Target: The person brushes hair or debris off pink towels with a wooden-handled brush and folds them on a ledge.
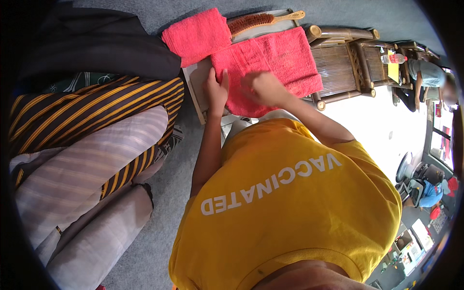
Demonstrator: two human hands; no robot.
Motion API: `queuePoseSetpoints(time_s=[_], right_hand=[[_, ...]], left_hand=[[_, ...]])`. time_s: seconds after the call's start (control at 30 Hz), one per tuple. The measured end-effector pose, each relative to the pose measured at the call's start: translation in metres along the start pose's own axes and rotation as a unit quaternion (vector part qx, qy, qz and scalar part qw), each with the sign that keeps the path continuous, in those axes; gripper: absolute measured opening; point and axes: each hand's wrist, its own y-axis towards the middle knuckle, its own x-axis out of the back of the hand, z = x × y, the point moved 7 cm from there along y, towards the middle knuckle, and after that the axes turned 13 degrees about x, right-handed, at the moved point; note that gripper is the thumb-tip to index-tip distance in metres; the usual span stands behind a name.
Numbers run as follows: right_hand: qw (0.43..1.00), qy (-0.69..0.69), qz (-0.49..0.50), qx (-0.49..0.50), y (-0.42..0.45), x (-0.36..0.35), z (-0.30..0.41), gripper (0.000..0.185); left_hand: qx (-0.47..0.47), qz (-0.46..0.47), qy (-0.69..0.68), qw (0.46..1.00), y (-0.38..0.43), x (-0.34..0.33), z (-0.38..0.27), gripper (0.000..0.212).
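A pink terry towel (290, 61) lies partly folded in front of me, with a woven band across it. At its left edge is my left hand (216, 90), thumb and finger apart and touching the cloth. My right hand (266, 88) is over the towel's middle, blurred, with its fingers curled; whether it pinches any cloth cannot be seen. Another pink towel (197, 38), folded into a smaller bundle, lies just beyond to the left. Behind the towels rests a wooden-handled brush (261, 23) with brown bristles. A pale low table (195, 83) carries these things.
Striped fabric (94, 108) and a dark cloth (98, 43) hang close on the left. To the right stands a bamboo bench (335, 69), with a plastic bottle (393, 58) farther along. A seated person (429, 76) is at the far right, near a fan (404, 166).
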Motion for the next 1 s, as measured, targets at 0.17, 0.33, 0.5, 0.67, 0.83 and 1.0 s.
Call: queuePoseSetpoints(time_s=[0.17,0.33,0.5,0.67,0.83,1.0], right_hand=[[0.982,0.112,0.132,-0.077,-0.028,-0.063,0.039,0.032],[0.892,0.374,0.153,-0.203,-0.073,-0.119,0.029,0.033],[0.532,0.757,0.012,-0.380,-0.114,-0.179,-0.004,0.032],[0.495,0.753,-0.117,-0.416,-0.120,-0.181,-0.012,0.040],[0.498,0.767,-0.148,-0.377,-0.119,-0.172,0.008,0.034],[0.477,0.767,-0.120,-0.412,-0.123,-0.167,0.034,0.022]], left_hand=[[0.000,0.004,-0.049,0.999,0.019,-0.004,0.015,0.024],[-0.014,-0.004,-0.055,0.998,0.023,-0.001,0.027,0.023],[-0.021,0.009,-0.070,0.997,0.022,-0.002,0.022,0.020],[-0.011,0.045,-0.078,0.996,0.024,-0.005,0.019,0.019],[-0.022,0.056,-0.096,0.994,0.025,-0.002,0.019,0.018],[-0.066,0.060,-0.098,0.991,0.017,0.000,0.001,0.016]])
